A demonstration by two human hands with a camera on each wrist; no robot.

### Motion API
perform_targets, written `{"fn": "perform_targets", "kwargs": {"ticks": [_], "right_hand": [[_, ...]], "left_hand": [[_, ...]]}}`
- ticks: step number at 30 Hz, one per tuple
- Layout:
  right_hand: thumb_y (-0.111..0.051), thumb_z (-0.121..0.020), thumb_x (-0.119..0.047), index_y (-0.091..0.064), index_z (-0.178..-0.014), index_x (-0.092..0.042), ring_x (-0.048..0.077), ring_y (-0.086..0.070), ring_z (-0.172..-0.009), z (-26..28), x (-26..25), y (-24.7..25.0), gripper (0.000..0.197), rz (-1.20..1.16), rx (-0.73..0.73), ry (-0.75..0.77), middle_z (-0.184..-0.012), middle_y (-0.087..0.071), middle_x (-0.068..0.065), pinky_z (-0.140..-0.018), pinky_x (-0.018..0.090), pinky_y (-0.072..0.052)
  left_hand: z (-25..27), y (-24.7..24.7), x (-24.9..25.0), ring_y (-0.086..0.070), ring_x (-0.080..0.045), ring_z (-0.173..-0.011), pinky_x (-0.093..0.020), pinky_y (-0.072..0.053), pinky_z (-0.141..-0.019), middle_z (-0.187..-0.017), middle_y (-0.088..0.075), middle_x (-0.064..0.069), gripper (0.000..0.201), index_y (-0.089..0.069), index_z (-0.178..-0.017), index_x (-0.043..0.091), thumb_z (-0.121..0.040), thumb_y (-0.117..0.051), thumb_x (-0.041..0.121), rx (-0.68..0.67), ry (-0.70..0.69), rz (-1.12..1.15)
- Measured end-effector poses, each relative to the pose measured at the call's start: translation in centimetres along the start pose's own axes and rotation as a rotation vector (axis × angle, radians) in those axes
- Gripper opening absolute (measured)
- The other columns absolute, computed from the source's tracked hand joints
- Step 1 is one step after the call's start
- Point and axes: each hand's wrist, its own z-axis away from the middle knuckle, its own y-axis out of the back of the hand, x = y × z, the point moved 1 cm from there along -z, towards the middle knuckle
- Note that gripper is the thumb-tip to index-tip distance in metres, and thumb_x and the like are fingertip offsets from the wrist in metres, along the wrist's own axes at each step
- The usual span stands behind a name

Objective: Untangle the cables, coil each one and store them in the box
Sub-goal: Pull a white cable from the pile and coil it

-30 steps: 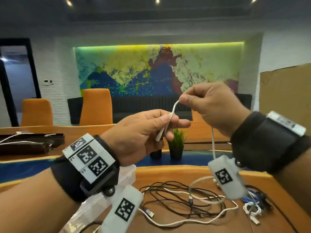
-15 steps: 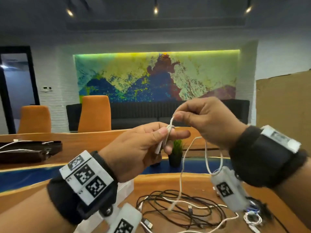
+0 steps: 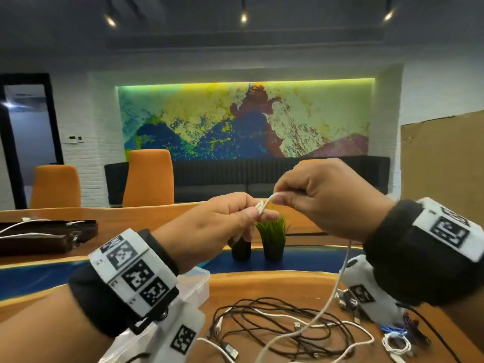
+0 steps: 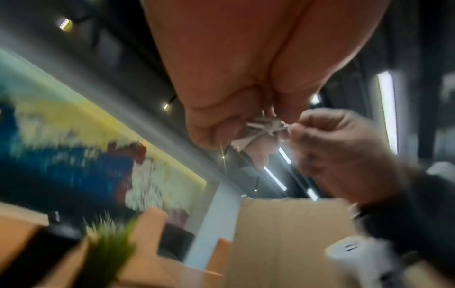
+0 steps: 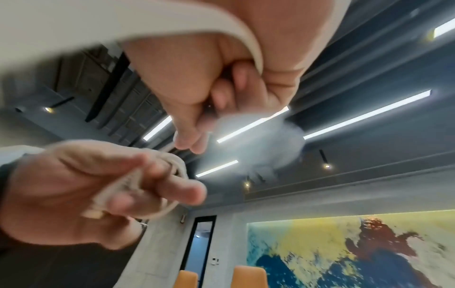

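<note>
Both hands are raised above the table. My left hand [image 3: 251, 218] grips a small folded bundle of white cable [image 3: 260, 208], seen as several loops in the left wrist view [image 4: 261, 128] and wound round the fingers in the right wrist view [image 5: 172, 165]. My right hand [image 3: 282, 199] pinches the same white cable just right of the bundle. From the right hand the cable's free length [image 3: 337, 284] hangs down to the table. A tangle of black cables [image 3: 275, 328] and white cable lies there. The clear plastic box [image 3: 199, 281] sits under my left wrist, mostly hidden.
Two small potted plants [image 3: 272, 237] stand beyond the hands. A small coiled white cable [image 3: 396, 345] and blue wires [image 3: 392, 330] lie at the table's right. A cardboard panel [image 3: 442, 158] stands at far right. Dark cases [image 3: 47, 234] lie far left, orange chairs [image 3: 149, 176] behind.
My right hand has dropped from above the left hand to level with it, laying another turn of white cable on the bundle. The hanging slack has shortened and swung.
</note>
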Motion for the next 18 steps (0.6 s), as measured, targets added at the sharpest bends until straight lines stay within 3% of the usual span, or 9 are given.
{"fn": "perform_targets", "kwargs": {"ticks": [2,4,6,7,9,11,13,15,18], "right_hand": [[-0.062,-0.093,-0.028,-0.076,-0.094,-0.019,0.007,-0.06,-0.073,-0.1,1.0,-1.2,0.016,-0.106,0.062,0.009,-0.074,-0.065,-0.007,-0.067,0.028,-0.049],[-0.059,-0.096,-0.023,-0.076,-0.092,-0.018,0.004,-0.06,-0.071,0.2,1.3,-3.0,0.018,-0.362,0.075,-0.079,-0.073,-0.067,-0.005,-0.068,0.028,-0.05],[-0.058,-0.096,-0.017,-0.075,-0.082,-0.027,0.001,-0.059,-0.069,1.1,0.7,-4.9,0.024,-0.6,0.023,-0.171,-0.072,-0.068,-0.01,-0.07,0.022,-0.05],[-0.056,-0.097,-0.017,-0.074,-0.08,-0.029,0.004,-0.061,-0.07,1.6,0.2,-5.9,0.027,-0.594,-0.035,-0.198,-0.074,-0.069,-0.008,-0.073,0.026,-0.052],[-0.049,-0.101,-0.027,-0.07,-0.094,-0.025,0.015,-0.061,-0.082,2.9,-1.4,-7.1,0.022,-0.386,-0.254,-0.202,-0.089,-0.068,-0.002,-0.081,0.037,-0.052],[-0.045,-0.101,-0.035,-0.066,-0.103,-0.025,0.012,-0.059,-0.087,3.6,-2.9,-6.7,0.022,-0.174,-0.384,-0.118,-0.095,-0.064,-0.007,-0.081,0.034,-0.051],[-0.045,-0.1,-0.038,-0.063,-0.095,-0.025,0.01,-0.056,-0.077,3.3,-3.3,-4.7,0.023,-0.142,-0.365,-0.09,-0.087,-0.061,-0.006,-0.075,0.034,-0.051],[-0.049,-0.098,-0.036,-0.063,-0.085,-0.022,0.012,-0.053,-0.069,2.4,-2.4,-2.6,0.024,-0.111,-0.227,-0.061,-0.075,-0.058,-0.003,-0.067,0.035,-0.049],[-0.055,-0.096,-0.03,-0.07,-0.085,-0.021,0.008,-0.053,-0.068,1.0,-0.9,-0.9,0.02,-0.109,-0.041,-0.013,-0.065,-0.057,-0.008,-0.059,0.024,-0.044]], "left_hand": [[0.3,-0.3,0.2,-0.049,-0.003,-0.068,-0.018,-0.032,-0.057,-0.096,-0.07,-0.002,0.035,-0.061,-0.107,-0.003,-0.102,-0.047,0.029,-0.107,0.081,0.378],[0.8,-0.4,0.9,-0.046,-0.008,-0.07,-0.021,-0.03,-0.059,-0.121,-0.064,-0.018,0.025,-0.063,-0.097,0.01,-0.102,-0.045,0.027,-0.248,0.087,0.669],[0.9,-0.6,1.5,-0.046,-0.008,-0.071,-0.021,-0.032,-0.061,-0.117,-0.061,-0.019,0.022,-0.059,-0.095,0.016,-0.103,-0.042,0.028,-0.302,0.06,0.834],[0.7,-0.8,1.9,-0.049,-0.009,-0.074,-0.022,-0.035,-0.062,-0.11,-0.065,-0.016,0.023,-0.061,-0.094,0.017,-0.103,-0.043,0.029,-0.27,0.048,0.873],[0.0,-0.9,1.8,-0.057,-0.018,-0.082,-0.025,-0.043,-0.065,-0.11,-0.069,-0.018,0.025,-0.069,-0.091,0.02,-0.1,-0.048,0.032,-0.084,-0.01,0.717],[-0.5,-0.6,1.3,-0.062,-0.032,-0.098,-0.026,-0.048,-0.07,-0.123,-0.068,-0.012,0.026,-0.07,-0.09,0.021,-0.098,-0.049,0.035,0.107,-0.096,0.237],[-0.7,0.0,0.3,-0.065,-0.013,-0.108,-0.021,-0.048,-0.072,-0.123,-0.068,0.003,0.024,-0.062,-0.093,0.01,-0.101,-0.048,0.027,0.106,-0.133,-0.065],[-0.5,0.4,-0.7,-0.062,0.0,-0.083,-0.024,-0.046,-0.068,-0.107,-0.069,0.007,0.024,-0.06,-0.095,0.01,-0.104,-0.047,0.028,0.073,-0.096,-0.126],[-0.2,0.0,-0.9,-0.047,-0.006,-0.064,-0.024,-0.041,-0.061,-0.082,-0.063,-0.001,0.033,-0.063,-0.099,0.013,-0.094,-0.052,0.044,0.026,-0.049,-0.01]]}}
